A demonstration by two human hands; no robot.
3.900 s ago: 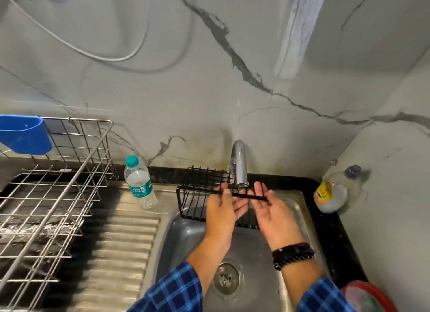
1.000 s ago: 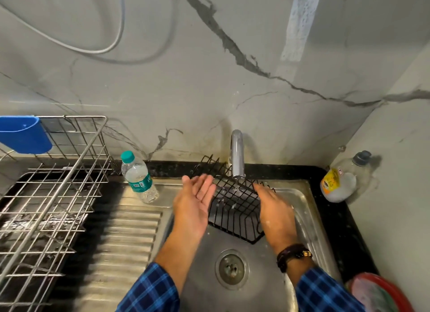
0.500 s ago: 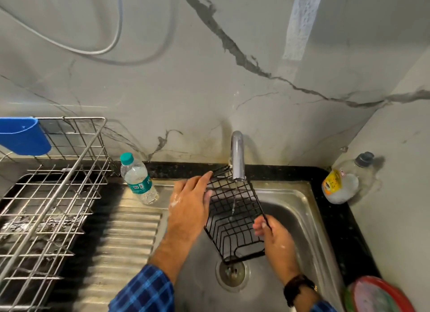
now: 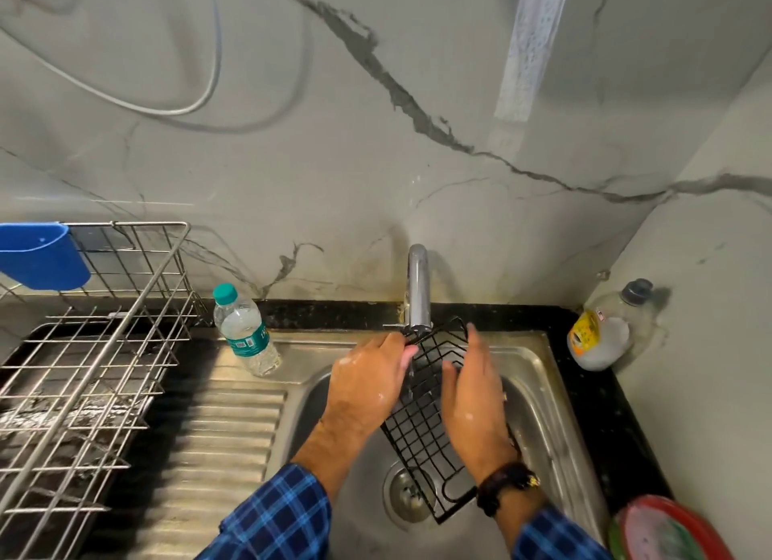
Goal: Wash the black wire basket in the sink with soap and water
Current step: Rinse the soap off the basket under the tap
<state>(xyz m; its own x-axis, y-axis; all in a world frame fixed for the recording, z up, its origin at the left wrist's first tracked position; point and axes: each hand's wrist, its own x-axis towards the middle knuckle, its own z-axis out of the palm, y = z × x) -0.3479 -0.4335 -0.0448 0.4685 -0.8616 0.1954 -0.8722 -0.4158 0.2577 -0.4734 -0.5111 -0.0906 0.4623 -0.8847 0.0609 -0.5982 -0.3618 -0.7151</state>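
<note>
Head view, single camera. The black wire basket [image 4: 422,430] sits tilted over the steel sink [image 4: 551,426]. Its upper end is right under the chrome faucet [image 4: 419,292] and its lower corner is above the drain [image 4: 407,495]. A thin stream of water runs from the spout onto the wires. The left hand [image 4: 369,380] is on the basket's upper left edge, fingers curled over the rim wire in a grip. The right hand [image 4: 472,396] lies against the basket's right side with fingers nearly straight and pointing toward the wall, pressing flat rather than clasping; a dark bracelet [image 4: 505,486] is on its wrist. White suds fleck both hands. A clear water bottle [image 4: 246,330] with a teal cap stands on the sink's back left corner, next to the ribbed drainboard [image 4: 234,426]. Farther left is a steel dish rack [image 4: 96,350] with a blue plastic holder [image 4: 39,254] hung on it. A soap bottle [image 4: 599,330] stands in the right counter corner, and a red-rimmed dish [image 4: 668,530] is at lower right.
</note>
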